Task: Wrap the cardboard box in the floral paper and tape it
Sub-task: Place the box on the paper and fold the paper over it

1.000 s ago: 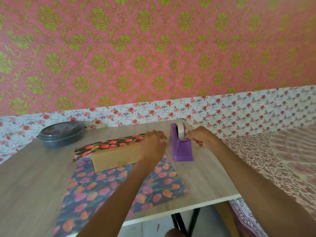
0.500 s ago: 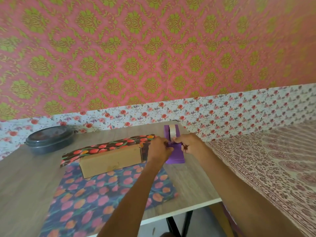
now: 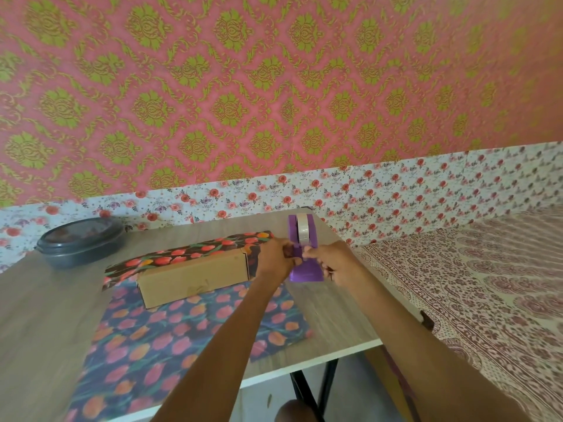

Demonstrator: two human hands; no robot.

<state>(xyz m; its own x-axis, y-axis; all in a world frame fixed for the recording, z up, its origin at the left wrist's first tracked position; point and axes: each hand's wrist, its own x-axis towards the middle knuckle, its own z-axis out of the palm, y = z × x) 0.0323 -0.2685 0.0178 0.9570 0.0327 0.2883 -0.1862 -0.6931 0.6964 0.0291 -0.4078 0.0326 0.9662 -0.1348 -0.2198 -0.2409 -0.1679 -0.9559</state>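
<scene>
Since both hands are at the tape dispenser (image 3: 306, 272) and not on the paper, I judge that the wrapping is only at its first part. The cardboard box (image 3: 195, 277) lies on its long side on the floral paper (image 3: 182, 339), at the far part of the desk (image 3: 45, 315), just beside the dispenser. One edge of the paper is folded over the top of the box, but its front face and right end are bare cardboard, and the large near part of the sheet lies flat. I see no tape on the paper anywhere. The left hand (image 3: 274, 260) has its fingers curled against the left side of the dispenser, and the right hand (image 3: 332, 264) curls its fingers on it near the cutter, below the tape roll (image 3: 303, 231); whether a strip is pinched there I cannot tell, it is too thin to see. What is left, in my opinion: to take a piece of tape, close the near flap over the box, fix the seam, then fold and tape both ends.
</scene>
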